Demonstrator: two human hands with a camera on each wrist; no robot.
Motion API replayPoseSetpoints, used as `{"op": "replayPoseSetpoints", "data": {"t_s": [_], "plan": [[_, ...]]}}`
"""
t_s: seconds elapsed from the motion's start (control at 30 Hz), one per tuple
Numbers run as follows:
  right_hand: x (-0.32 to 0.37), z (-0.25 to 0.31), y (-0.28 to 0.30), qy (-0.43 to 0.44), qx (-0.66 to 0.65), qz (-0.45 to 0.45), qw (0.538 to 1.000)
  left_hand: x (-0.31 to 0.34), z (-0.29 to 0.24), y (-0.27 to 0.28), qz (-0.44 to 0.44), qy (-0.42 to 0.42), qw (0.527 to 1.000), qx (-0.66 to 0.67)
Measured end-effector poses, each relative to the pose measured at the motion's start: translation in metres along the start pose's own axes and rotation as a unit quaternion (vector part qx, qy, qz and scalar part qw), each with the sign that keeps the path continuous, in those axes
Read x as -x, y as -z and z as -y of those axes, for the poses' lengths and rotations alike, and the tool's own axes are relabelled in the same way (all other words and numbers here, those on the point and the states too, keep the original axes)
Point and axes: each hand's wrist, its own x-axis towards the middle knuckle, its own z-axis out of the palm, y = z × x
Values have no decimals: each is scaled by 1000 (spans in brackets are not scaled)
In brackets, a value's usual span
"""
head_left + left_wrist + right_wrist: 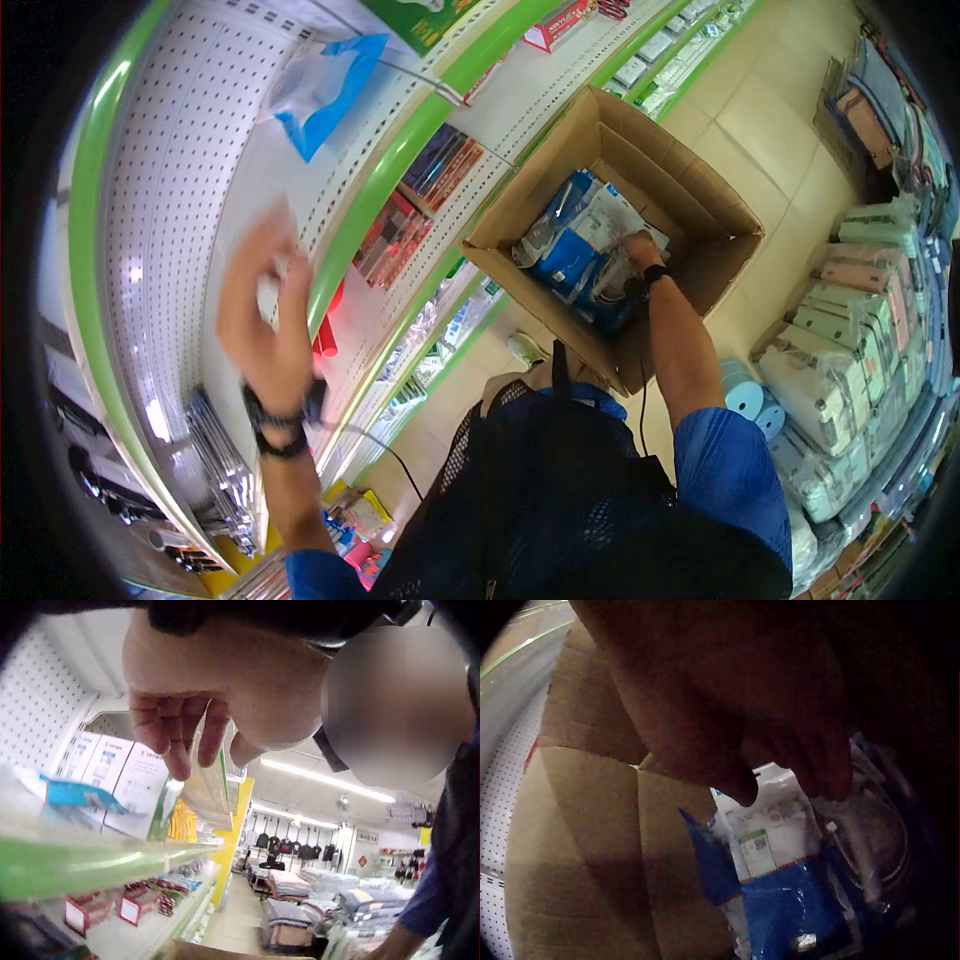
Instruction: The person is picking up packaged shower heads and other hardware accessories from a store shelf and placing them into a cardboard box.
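Packets point(791, 907) seemingly against the right hand point(735, 705)

Blue short slvs. on both arms: L slv. point(322, 574), R slv. point(732, 490). Front is covered by a blk. garment or bag point(570, 500), w/ mesh at the side and a zipper point(490, 588) low down; can't tell which it is. Blk. strap point(562, 372) at its top. L hand point(265, 335) and R hand point(643, 252) bare. L wrist has blk. bands point(278, 428) plus a small dk. device point(315, 401), w/ thin cable point(385, 448). R wrist: blk. band point(656, 273), blk. cable point(642, 415) nearby. Pale shoe point(526, 348) below.
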Motion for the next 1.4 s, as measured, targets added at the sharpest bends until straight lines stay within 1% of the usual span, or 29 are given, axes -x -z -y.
{"op": "replayPoseSetpoints", "data": {"t_s": [0.03, 0.07, 0.1, 0.17, 0.2, 0.23, 0.27, 0.3, 0.37, 0.4, 0.47, 0.5, 0.57, 0.6, 0.67, 0.77, 0.8, 0.87, 0.9, 0.97, 1.0, 1.03, 1.07, 1.13, 1.23, 1.3, 1.33, 1.37, 1.4], "plan": [[9, 11, 7, 58, -44, 83, 994, 24, -3, 1, 6, 44, 998, 33], [14, 24, 8, 117, -89, 166, 975, 44, -3, 2, 52, 29, 998, 30], [11, 35, -1, 116, -96, 169, 974, 63, -1, 3, 97, 17, 995, 25], [2, 58, -25, 258, 89, 133, 953, 94, 2, -21, 104, 97, 986, 86], [3, 77, -15, 260, 85, 138, 952, 105, 1, -27, 120, 134, 980, 89], [5, 101, 9, -48, -212, 179, 960, 114, 1, -31, 136, 171, 972, 92], [7, 117, 19, -352, -463, 192, 791, 123, 4, -38, 143, 204, 964, 92], [7, 122, 13, -352, -461, 198, 790, 133, 5, -38, 154, 226, 957, 93], [1, 134, -1, -374, -563, 147, 722, 148, 14, -41, 157, 250, 949, 110], [-2, 137, -6, -371, -561, 155, 723, 152, 15, -40, 156, 257, 948, 106], [-7, 136, -18, -367, -573, 102, 726, 156, 17, -39, 176, 277, 942, 76], [-10, 133, -32, -364, -573, 108, 726, 157, 17, -38, 175, 282, 941, 70], [-12, 133, -50, -319, -566, 27, 760, 158, 17, -37, 172, 290, 938, 83], [-11, 136, -47, -318, -566, 29, 760, 158, 17, -37, 182, 285, 938, 75], [-8, 140, -32, -364, -664, 72, 649, 162, 18, -37, 188, 289, 936, 77], [-32, 122, -91, -381, -671, 69, 633, 165, 15, -41, 198, 296, 930, 87], [-27, 129, -71, -381, -671, 68, 632, 164, 15, -43, 202, 292, 930, 94], [-14, 145, -11, -504, -649, 12, 570, 163, 14, -42, 205, 285, 931, 103], [-15, 139, -10, -502, -648, 7, 573, 163, 14, -45, 206, 272, 934, 108], [-12, 132, 10, -500, -673, 18, 545, 161, 14, -46, 200, 256, 938, 119], [-4, 128, 24, -496, -672, 12, 550, 158, 13, -50, 204, 233, 943, 122], [12, 122, 39, -367, -828, 49, 422, 155, 13, -53, 207, 209, 947, 126], [33, 119, 60, -216, -934, 88, 271, 154, 13, -55, 216, 200, 945, 143], [72, 131, 124, -39, -975, 127, 177, 148, 10, -67, 218, 197, 939, 178], [145, 164, 214, 80, -966, 146, 195, 150, 5, -78, 242, 175, 927, 227], [176, 180, 235, 140, -960, 149, 189, 153, -5, -89, 268, 138, 916, 264], [186, 191, 245, 152, -958, 145, 197, 159, -6, -93, 317, 135, 899, 269], [193, 203, 254, 230, -942, 182, 163, 162, -10, -96, 309, 124, 902, 274], [204, 217, 267, 303, -918, 220, 128, 166, -16, -98, 322, 137, 879, 323]]}}
